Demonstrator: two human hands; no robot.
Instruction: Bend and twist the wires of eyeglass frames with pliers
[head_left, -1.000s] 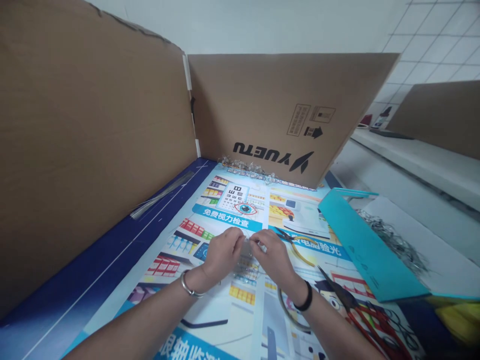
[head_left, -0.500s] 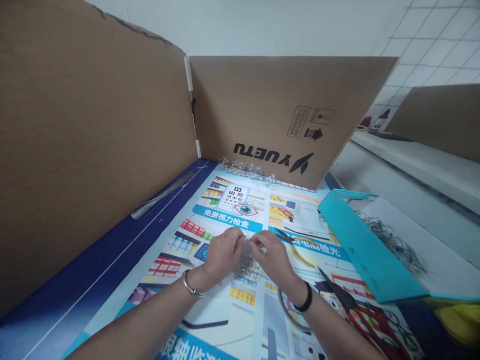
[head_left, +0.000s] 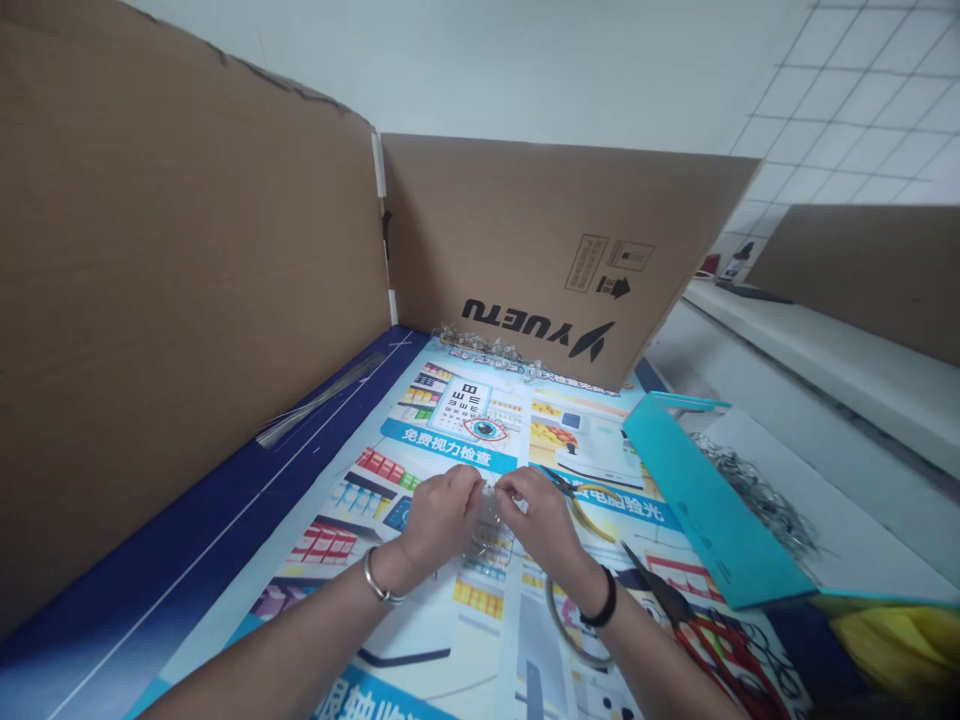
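A small clear piece [head_left: 491,515], glassy and see-through, is pinched between the left hand [head_left: 442,515] and the right hand [head_left: 541,518], whose fingertips meet over it. It sits just above the printed poster [head_left: 450,420] that covers the tabletop, about midway between the tabletop's left and right edges and nearer its near edge than its far one. Its exact shape is too small and hidden to tell.

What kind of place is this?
Probably a small craft or assembly workbench: cardboard screens wall off the table, red-handled scissors lie nearby, and wire pieces fill a teal tray.
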